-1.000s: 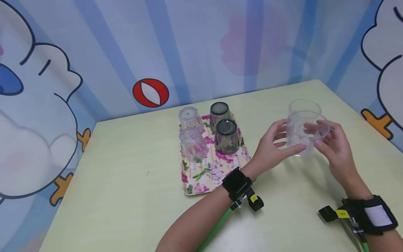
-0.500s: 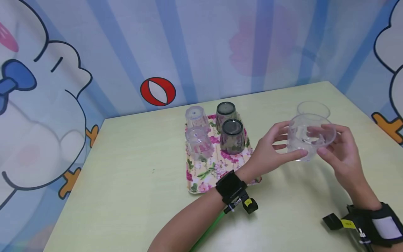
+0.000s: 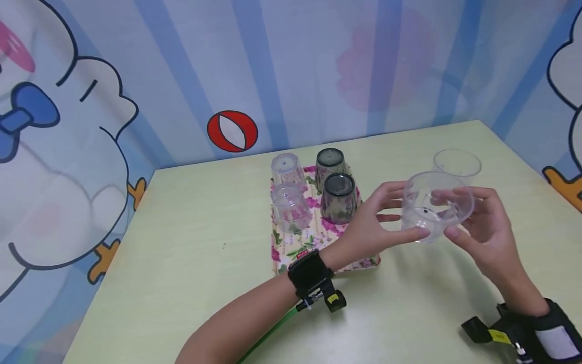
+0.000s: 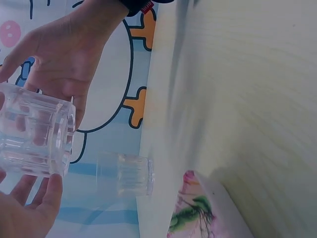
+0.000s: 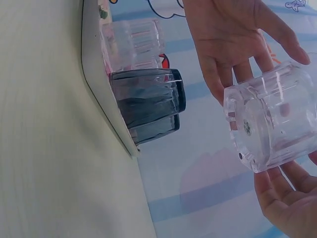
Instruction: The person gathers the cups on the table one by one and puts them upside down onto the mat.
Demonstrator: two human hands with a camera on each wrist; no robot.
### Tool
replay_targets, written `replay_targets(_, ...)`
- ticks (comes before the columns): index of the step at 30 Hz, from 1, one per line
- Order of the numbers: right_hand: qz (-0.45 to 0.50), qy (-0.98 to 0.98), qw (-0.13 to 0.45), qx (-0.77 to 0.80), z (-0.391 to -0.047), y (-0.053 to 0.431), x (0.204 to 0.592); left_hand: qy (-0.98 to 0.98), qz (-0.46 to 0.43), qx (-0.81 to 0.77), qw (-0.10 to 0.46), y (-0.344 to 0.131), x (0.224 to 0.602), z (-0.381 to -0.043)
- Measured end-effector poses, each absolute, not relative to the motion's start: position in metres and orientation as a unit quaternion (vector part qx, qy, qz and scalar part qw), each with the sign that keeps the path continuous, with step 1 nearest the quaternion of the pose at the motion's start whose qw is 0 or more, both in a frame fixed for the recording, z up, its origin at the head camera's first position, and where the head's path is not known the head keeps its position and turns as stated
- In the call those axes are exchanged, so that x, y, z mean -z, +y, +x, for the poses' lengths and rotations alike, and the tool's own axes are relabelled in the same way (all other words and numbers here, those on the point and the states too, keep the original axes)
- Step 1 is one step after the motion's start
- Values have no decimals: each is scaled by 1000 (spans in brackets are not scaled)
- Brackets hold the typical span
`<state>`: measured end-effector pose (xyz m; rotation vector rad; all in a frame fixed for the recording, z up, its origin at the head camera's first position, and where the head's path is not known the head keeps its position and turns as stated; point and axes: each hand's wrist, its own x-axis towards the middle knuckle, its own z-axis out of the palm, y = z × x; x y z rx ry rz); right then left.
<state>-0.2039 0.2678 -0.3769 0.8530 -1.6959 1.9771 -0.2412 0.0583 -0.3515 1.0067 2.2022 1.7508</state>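
My left hand [image 3: 370, 225] and my right hand [image 3: 484, 237] hold a clear plastic-looking cup [image 3: 425, 220] between them, one on each side. Its mouth faces up, and it is raised above the table. In the right wrist view the base of this clear cup [image 5: 247, 121] carries a small dark mark. A second clear cup [image 3: 468, 169] stands upright on the table behind it, partly hidden by the held one in the head view. The left wrist view shows this second cup [image 4: 126, 173] apart from both hands.
Left of the hands lies a flower-patterned tray [image 3: 279, 253]. On it stand two clear cups [image 3: 291, 210] at the left and two smoky grey cups [image 3: 338, 199] at the right, all bottom up. A printed fabric wall [image 3: 309, 76] rises behind the pale table [image 3: 200, 253].
Both hands have carried the held cup slightly left and nearer, away from the second clear cup. The head view has swung a little leftward. The cups on the tray have stayed put.
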Motion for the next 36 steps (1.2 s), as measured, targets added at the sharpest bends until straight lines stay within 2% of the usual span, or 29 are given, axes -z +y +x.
replay_targets(14,302,-699,126,-636,-197,252,358,739,311,-589,98,23,345,-231)
replay_targets(24,242,-823,124,-498,-189,236,345,734,325,-590,87,0,343,-222)
replay_targets(36,258,-835,110,-474,-189,215,336,752,313,-575,73,-25,343,-213)
